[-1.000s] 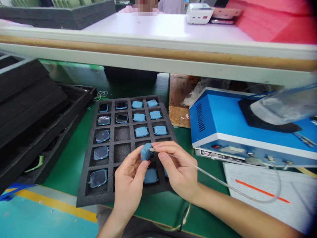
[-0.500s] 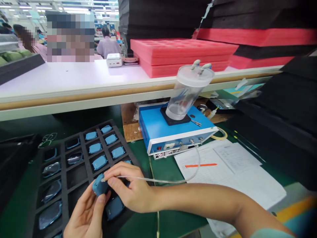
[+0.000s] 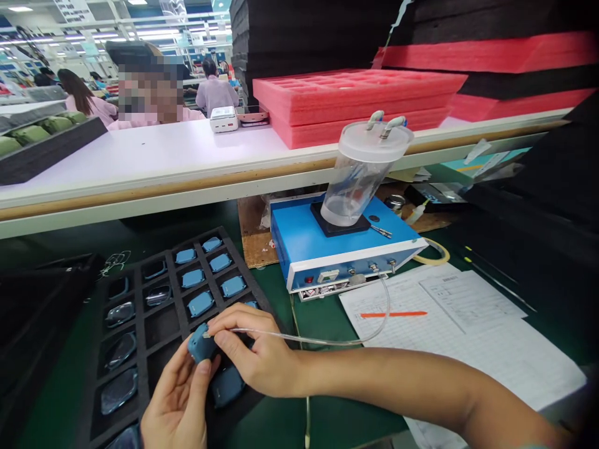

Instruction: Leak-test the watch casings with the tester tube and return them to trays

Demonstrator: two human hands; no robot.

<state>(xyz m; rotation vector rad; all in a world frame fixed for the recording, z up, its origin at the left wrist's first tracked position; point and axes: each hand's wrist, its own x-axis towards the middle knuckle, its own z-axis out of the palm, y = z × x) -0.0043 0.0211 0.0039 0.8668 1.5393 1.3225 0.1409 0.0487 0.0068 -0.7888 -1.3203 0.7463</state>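
My left hand (image 3: 180, 402) grips a small blue watch-like case (image 3: 200, 345) between thumb and fingers, just above a black foam tray (image 3: 161, 324). My right hand (image 3: 255, 355) pinches the tip of a thin clear tube (image 3: 327, 342) against the case's edge. The tube runs right to a blue machine (image 3: 346, 252) that carries a clear plastic canister (image 3: 362, 174). The tray's cells hold several blue cases at the right and several face-up pieces with dark screens at the left; a few cells are bare.
White paper sheets (image 3: 463, 324) with an orange pen (image 3: 393, 314) lie right of the machine. Stacked black foam (image 3: 538, 206) stands at right, pink foam trays (image 3: 355, 100) on the white shelf (image 3: 154, 156). People sit beyond the shelf. More black trays (image 3: 32, 305) lie at left.
The view swung up and to the right, bringing the shelf, machine and papers into sight. Both hands kept hold of the blue case and tube tip.
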